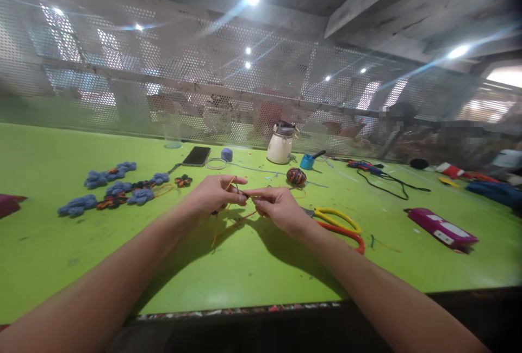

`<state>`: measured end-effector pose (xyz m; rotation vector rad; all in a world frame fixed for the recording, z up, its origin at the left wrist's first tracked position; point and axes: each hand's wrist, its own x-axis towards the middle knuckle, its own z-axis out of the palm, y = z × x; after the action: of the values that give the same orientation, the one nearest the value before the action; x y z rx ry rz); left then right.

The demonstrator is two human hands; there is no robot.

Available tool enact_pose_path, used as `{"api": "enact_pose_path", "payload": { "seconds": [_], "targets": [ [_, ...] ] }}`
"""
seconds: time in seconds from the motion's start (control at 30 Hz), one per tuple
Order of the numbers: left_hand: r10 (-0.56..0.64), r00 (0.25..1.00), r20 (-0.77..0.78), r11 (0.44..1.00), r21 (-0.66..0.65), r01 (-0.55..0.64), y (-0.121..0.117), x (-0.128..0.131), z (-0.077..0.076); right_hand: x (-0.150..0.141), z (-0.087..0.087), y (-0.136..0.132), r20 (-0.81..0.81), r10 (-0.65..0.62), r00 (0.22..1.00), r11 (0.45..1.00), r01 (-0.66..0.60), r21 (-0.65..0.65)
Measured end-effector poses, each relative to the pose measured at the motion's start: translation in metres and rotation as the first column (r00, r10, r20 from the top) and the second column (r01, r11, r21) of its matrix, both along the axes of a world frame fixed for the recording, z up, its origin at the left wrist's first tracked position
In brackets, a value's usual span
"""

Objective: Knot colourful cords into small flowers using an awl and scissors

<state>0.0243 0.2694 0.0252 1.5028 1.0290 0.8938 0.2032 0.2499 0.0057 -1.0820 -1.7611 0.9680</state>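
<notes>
Over the middle of the table, my left hand (216, 196) is closed on orange-and-dark yarn (215, 240), with a strand crossing its fingers and loose ends hanging below. My right hand (281, 210) meets it fingertip to fingertip in a pinch. What lies between its fingers is small, dark and mostly hidden. Beyond the hands sits a ball of orange-and-black yarn (296, 177). Scissors (338, 222) with yellow and red handles lie by my right wrist, partly behind it. To the left are blue crocheted flowers (77, 206) and a small dark-and-orange flower (183, 180).
Toward the back stand a white jug (280, 145), a blue jar (307, 162), a phone (196, 156) and a blue yarn ball (227, 154). A magenta box (442, 228) and a corded tool (365, 167) lie right. A perforated screen (228, 86) rises behind the table.
</notes>
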Motion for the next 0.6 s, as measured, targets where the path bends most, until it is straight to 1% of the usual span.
{"api": "enact_pose_path", "payload": {
  "seconds": [0.1, 0.2, 0.27, 0.33, 0.47, 0.53, 0.6],
  "targets": [
    [0.029, 0.999, -0.027, 0.999, 0.033, -0.029, 0.001, 0.001, -0.002, 0.000, 0.000, 0.000, -0.023, 0.004, 1.000, 1.000, -0.005, -0.031],
    [0.021, 0.998, -0.054, 0.999, 0.045, -0.018, -0.001, 0.003, -0.001, 0.001, 0.000, 0.001, -0.040, 0.013, 0.999, 0.997, -0.016, -0.081],
    [0.009, 0.996, -0.088, 0.996, 0.086, -0.001, -0.001, 0.006, -0.002, 0.001, 0.000, 0.002, -0.040, 0.020, 0.999, 0.994, -0.024, -0.110],
    [0.022, 0.989, -0.146, 0.988, 0.157, 0.001, -0.002, 0.009, -0.004, 0.000, -0.001, 0.002, -0.058, 0.002, 0.998, 0.988, -0.011, -0.157],
    [0.141, 0.964, -0.225, 0.951, 0.302, -0.069, -0.006, 0.016, -0.011, -0.005, -0.005, 0.000, -0.174, -0.110, 0.979, 0.946, 0.049, -0.320],
    [0.203, 0.954, -0.222, 0.919, 0.378, -0.108, -0.009, 0.019, -0.014, -0.008, -0.008, -0.001, -0.273, -0.130, 0.953, 0.931, 0.023, -0.363],
    [0.263, 0.943, -0.202, 0.875, 0.462, -0.145, -0.013, 0.021, -0.014, -0.010, -0.010, -0.001, -0.386, -0.128, 0.914, 0.927, -0.029, -0.374]
  ]
}}
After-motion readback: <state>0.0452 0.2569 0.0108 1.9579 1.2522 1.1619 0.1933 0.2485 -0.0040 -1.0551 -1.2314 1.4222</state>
